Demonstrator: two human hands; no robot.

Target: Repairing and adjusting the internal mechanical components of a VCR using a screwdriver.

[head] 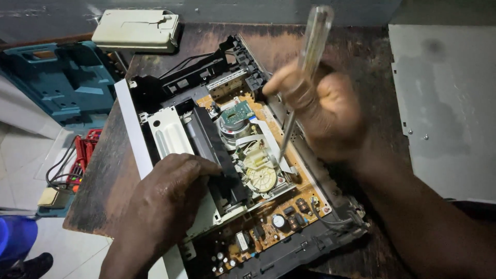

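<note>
An opened video cassette recorder (243, 155) sits with its cover off on a dark wooden table (103, 170), and the right hand (323, 111) is clenched round a clear-handled screwdriver (305, 67) whose tip reaches down into the tape mechanism near the recorder's middle. The left hand (173, 191) lies flat and loosely curled on the black cassette carriage (214, 152) at the recorder's near left, gripping nothing I can make out. This looks like loosening a fastener inside; the next move calls for a steady, upright blade seated squarely.
</note>
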